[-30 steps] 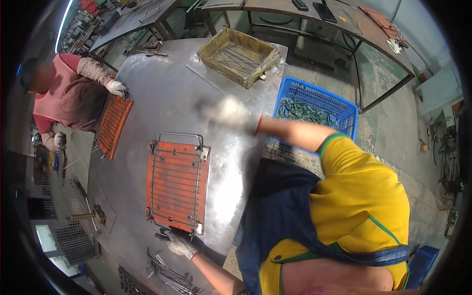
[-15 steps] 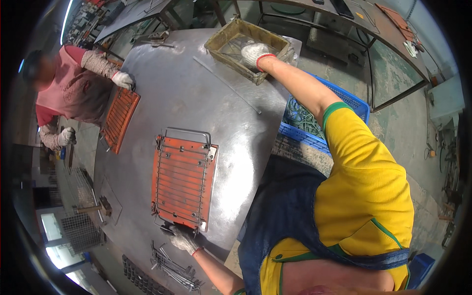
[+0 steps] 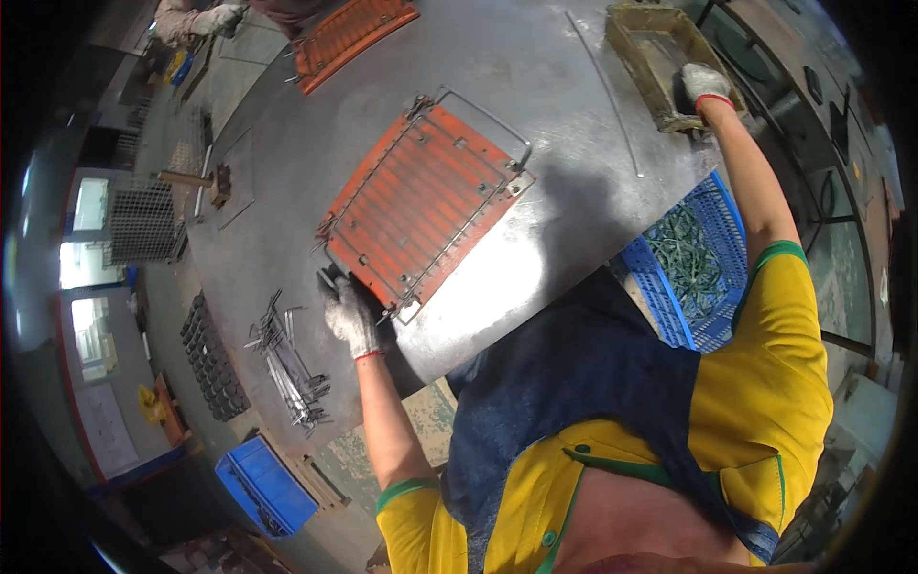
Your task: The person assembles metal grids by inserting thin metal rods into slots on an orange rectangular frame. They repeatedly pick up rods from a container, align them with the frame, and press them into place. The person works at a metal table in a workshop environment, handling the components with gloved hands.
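On the metal table lies an orange jig plate (image 3: pixel 421 206) with thin wires laid along it. A bent rod (image 3: pixel 497 120) forms a loop at its far right end. My gloved left hand (image 3: pixel 350 319) is closed at the plate's near left end, around a bent metal rod (image 3: pixel 328 273) sticking out there. My gloved right hand (image 3: pixel 706 84) reaches into a worn yellowish box (image 3: pixel 632 59) at the table's far right; its fingertips are hidden, so I cannot see what they touch.
Bent metal rods (image 3: pixel 289 368) lie in a pile on the left. A long thin rod (image 3: pixel 604 91) rests near the box. A blue basket (image 3: pixel 660 287) of green strands stands by the right edge. Opposite, a co-worker's gloved hand (image 3: pixel 218 19) shows near another orange plate (image 3: pixel 354 36).
My view has swung, so the table and plate appear turned and shifted. My left hand remains at the plate's near end, and my right hand is still in the box.
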`<action>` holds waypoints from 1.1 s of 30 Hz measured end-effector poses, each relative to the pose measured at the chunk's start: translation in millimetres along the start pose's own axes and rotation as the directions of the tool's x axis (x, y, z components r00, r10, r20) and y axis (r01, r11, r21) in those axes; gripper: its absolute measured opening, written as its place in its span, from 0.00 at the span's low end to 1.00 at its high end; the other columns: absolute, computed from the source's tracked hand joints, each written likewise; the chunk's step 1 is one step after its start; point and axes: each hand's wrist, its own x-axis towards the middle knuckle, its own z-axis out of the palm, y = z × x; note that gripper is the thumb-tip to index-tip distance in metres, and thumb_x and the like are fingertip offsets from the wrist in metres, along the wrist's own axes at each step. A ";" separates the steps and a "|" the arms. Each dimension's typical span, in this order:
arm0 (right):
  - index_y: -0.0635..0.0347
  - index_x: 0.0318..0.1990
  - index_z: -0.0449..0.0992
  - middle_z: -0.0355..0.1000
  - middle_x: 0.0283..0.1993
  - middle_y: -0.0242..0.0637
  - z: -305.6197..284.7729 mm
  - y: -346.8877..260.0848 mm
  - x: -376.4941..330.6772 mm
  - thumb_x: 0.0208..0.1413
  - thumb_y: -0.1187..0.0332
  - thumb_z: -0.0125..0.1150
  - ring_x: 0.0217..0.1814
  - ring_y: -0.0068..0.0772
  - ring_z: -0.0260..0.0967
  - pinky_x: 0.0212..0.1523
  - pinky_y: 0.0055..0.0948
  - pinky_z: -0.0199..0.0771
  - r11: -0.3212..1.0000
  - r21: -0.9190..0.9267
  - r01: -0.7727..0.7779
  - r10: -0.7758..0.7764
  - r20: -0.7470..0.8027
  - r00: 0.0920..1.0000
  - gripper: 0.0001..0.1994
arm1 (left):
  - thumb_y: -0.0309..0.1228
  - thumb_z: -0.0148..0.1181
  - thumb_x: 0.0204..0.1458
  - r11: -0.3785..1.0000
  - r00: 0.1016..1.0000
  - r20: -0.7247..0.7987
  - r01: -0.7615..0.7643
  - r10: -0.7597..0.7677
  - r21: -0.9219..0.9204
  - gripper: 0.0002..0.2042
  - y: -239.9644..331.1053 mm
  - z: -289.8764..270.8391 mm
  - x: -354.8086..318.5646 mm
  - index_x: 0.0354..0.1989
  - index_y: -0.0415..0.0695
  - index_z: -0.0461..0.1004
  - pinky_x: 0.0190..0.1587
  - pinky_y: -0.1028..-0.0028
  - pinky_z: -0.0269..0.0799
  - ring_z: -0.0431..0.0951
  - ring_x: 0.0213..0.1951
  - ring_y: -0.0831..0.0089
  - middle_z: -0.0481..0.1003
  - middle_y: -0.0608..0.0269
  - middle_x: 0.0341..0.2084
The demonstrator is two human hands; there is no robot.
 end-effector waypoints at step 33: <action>0.65 0.38 0.83 0.80 0.42 0.51 -9.4 -33.2 -14.0 0.57 0.66 0.52 0.43 0.43 0.81 0.39 0.45 0.80 0.967 0.247 -0.056 0.079 -0.083 0.993 0.14 | 0.34 0.53 0.62 0.976 0.969 -0.117 0.214 -0.218 -0.040 0.19 70.8 14.0 -38.1 0.58 0.37 0.73 0.44 0.60 0.78 0.80 0.45 0.61 0.77 0.47 0.48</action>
